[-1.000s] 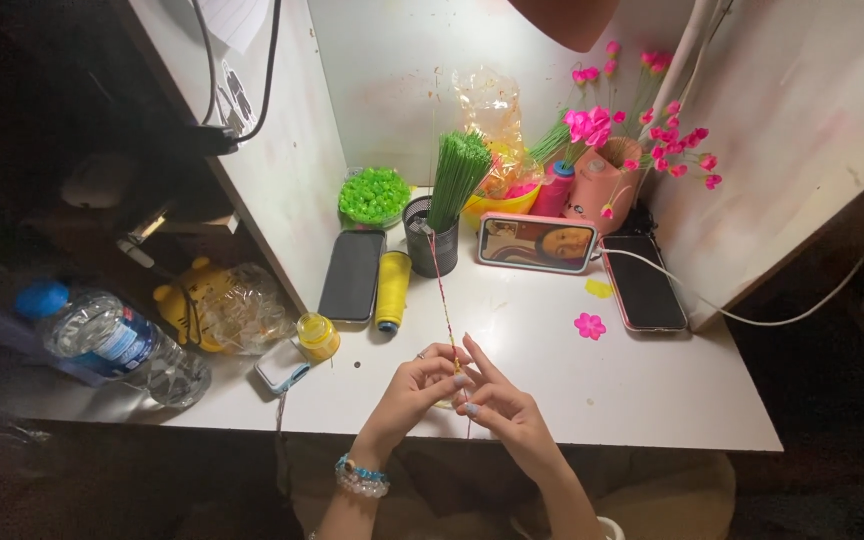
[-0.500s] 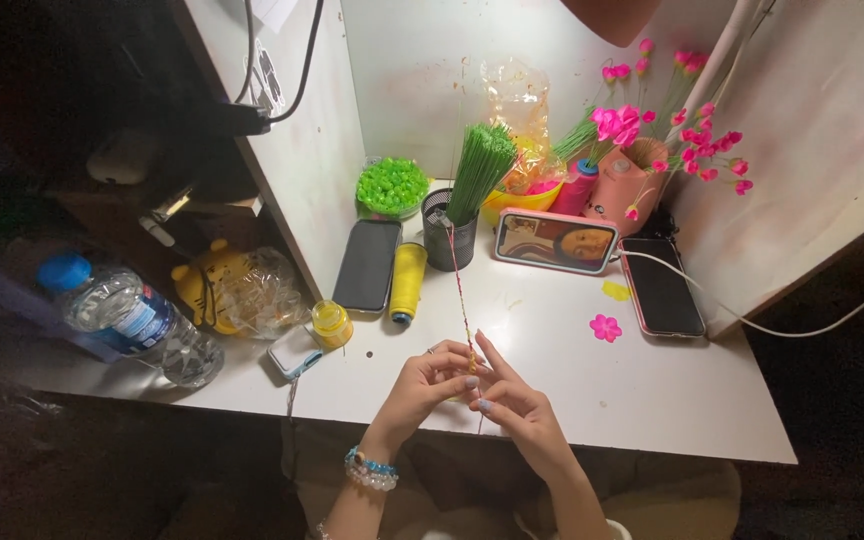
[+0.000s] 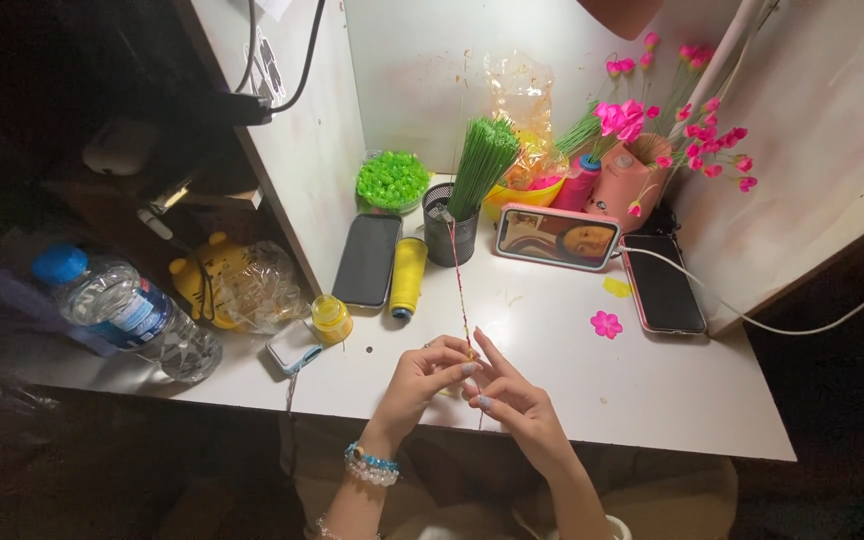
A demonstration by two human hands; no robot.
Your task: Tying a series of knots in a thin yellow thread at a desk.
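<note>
- White desk [image 3: 572, 380] boxed in by white partition walls, lit from above, with everything to the left pretty dark.
- Our left hand [image 3: 422, 378] and right hand [image 3: 517, 405] meet just over the front edge of the desk, fingertips pressed together around a thin wire stem [image 3: 460, 290] wrapped in reddish and yellow bits.
- Both hands are pinching the stem's lower end; it runs up and away toward the black mesh cup [image 3: 449, 225], which is stuffed with green wire stems [image 3: 482, 160].
- Left wrist has a beaded bracelet [image 3: 372, 465].
- Next to the cup we've got a yellow thread spool [image 3: 407, 278] lying flat and a dark phone [image 3: 368, 260] face up.
- Behind those, a tub of green beads [image 3: 392, 180].
- A pink-cased phone [image 3: 558, 238] leans on its side with the screen on, and another dark phone [image 3: 662, 285] lies right of it with a white cable plugged in.
- Loose pink paper flower [image 3: 606, 324] on the desk, a bunch more pink flowers [image 3: 697, 140] standing at the back.
- Small yellow jar [image 3: 331, 318] near the left edge, and a water bottle [image 3: 127, 315] lying off in the dark.
</note>
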